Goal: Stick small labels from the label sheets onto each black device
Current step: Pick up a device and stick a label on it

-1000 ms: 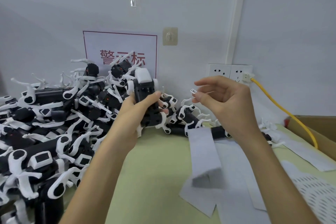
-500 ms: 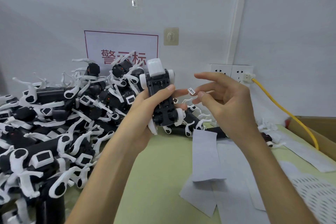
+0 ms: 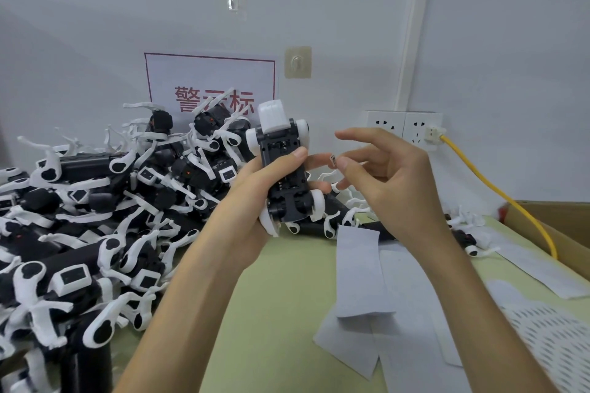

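Note:
My left hand [image 3: 255, 198] grips a black device with white wheels and a white cap [image 3: 284, 166], held upright above the table with its underside facing me. My thumb lies across its body. Just to the right, my right hand [image 3: 386, 175] pinches a small label [image 3: 332, 159] between thumb and forefinger, a short gap from the device's right edge. A large pile of black-and-white devices [image 3: 95, 217] fills the left of the table. White label sheets [image 3: 360, 271] lie on the green tabletop below my right forearm.
A cardboard box [image 3: 555, 226] stands at the right edge. A yellow cable [image 3: 498, 191] runs from the wall socket [image 3: 427, 134] into it. A perforated white sheet [image 3: 549, 338] lies at the lower right. A red-lettered sign [image 3: 210, 80] hangs on the wall behind.
My left hand has lifted the device up and to the right. My right hand has brought the small label leftward, closer to the device.

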The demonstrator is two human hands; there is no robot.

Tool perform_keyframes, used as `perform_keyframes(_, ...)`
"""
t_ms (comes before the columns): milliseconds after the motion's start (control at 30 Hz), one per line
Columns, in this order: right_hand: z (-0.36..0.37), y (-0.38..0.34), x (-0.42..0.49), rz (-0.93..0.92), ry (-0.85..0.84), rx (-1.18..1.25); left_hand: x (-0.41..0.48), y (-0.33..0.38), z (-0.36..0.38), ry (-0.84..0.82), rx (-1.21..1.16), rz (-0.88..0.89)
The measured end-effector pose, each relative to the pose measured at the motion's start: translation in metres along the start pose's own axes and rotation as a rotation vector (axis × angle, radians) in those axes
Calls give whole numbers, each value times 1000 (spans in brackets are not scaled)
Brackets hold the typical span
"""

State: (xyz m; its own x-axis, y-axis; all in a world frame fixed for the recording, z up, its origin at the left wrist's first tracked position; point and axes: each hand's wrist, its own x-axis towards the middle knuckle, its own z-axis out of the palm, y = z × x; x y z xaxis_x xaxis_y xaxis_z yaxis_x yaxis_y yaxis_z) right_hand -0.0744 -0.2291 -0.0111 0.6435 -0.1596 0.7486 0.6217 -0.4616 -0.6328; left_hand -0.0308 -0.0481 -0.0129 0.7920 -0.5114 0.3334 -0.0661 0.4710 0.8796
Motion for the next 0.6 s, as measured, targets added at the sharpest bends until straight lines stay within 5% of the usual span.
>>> perform_keyframes(600,2,-1,0,-70,55,-188,3,-4,2,24,65,46)
